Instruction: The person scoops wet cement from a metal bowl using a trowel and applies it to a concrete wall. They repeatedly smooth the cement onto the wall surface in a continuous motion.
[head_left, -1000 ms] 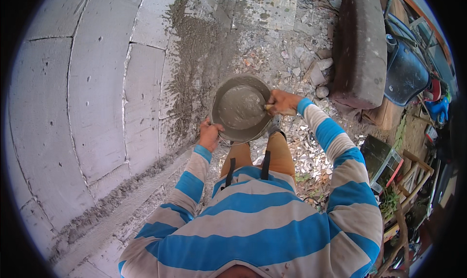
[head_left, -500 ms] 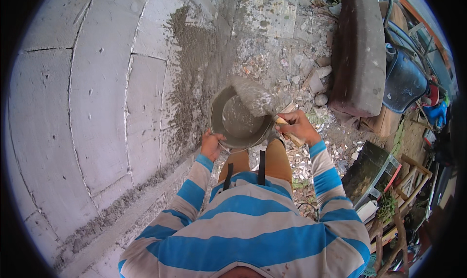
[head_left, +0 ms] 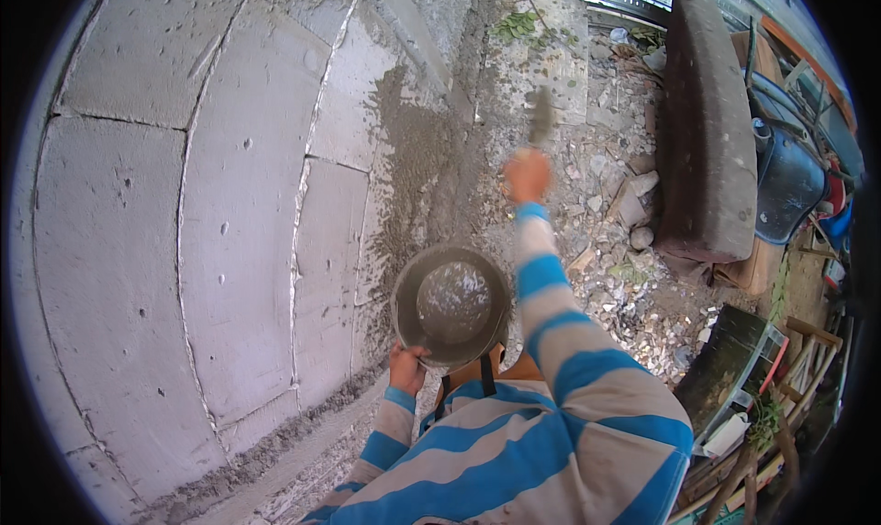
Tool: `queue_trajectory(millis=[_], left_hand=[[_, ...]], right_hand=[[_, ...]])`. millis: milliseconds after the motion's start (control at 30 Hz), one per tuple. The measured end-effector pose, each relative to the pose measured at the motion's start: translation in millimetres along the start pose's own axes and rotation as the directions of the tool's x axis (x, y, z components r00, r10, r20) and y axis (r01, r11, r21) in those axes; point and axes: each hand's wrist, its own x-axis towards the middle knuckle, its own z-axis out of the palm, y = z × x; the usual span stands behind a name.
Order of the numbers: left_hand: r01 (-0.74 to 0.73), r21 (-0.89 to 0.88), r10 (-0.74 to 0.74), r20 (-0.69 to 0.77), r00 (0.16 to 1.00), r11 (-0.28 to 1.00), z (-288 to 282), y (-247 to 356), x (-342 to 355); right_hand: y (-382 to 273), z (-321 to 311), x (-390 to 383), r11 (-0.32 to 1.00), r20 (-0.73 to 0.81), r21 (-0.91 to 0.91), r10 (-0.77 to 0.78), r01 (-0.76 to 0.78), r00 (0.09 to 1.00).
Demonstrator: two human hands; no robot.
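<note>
My left hand (head_left: 407, 369) grips the near left rim of a round grey bucket (head_left: 404, 291), tilted so that its inside shows. Wet grey residue coats the bottom and sides. Stretched out ahead, my right hand (head_left: 528, 175) is smeared by motion, closed round the handle of a trowel (head_left: 543, 114). The trowel's blade is a blurred streak pointing away from me, so any mortar on it cannot be made out. Left of it stands a wall of pale blocks (head_left: 243, 222) with a dark patch of wet mortar (head_left: 415, 149).
Broken rubble (head_left: 601, 277) covers the ground to the right of the bucket. A long brown padded block (head_left: 707, 130) stands beyond it, beside a blue container (head_left: 787, 190). A dark bin (head_left: 725, 364) and wooden pieces (head_left: 808, 369) lie at the right. Green leaves (head_left: 516, 27) lie far ahead.
My right hand has swung forward with the trowel, which earlier was over the bucket with mortar on it. The left hand keeps hold of the rim. My view has shifted left.
</note>
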Motion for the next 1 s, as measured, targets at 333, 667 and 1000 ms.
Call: queue_trajectory(millis=[333,667,1000], left_hand=[[-0.043,0.012,0.045,-0.160,0.986,0.999,-44.2,-43.5,-15.5],[-0.061,-0.096,0.043,-0.172,0.984,0.994,37.7,-71.1,-38.3],[-0.067,0.104,0.061,0.052,0.997,0.992,50.7,-69.0,-67.7]], right_hand=[[-137.2,-124.7,-179.1,0.774,0.341,0.528,-0.569,0.349,0.748],[47.5,-172.5,-110.3,0.478,0.959,0.195,-0.277,0.856,-0.063],[97.5,-187.4,-124.2,0.983,0.918,-0.068,0.128,0.168,-0.376]])
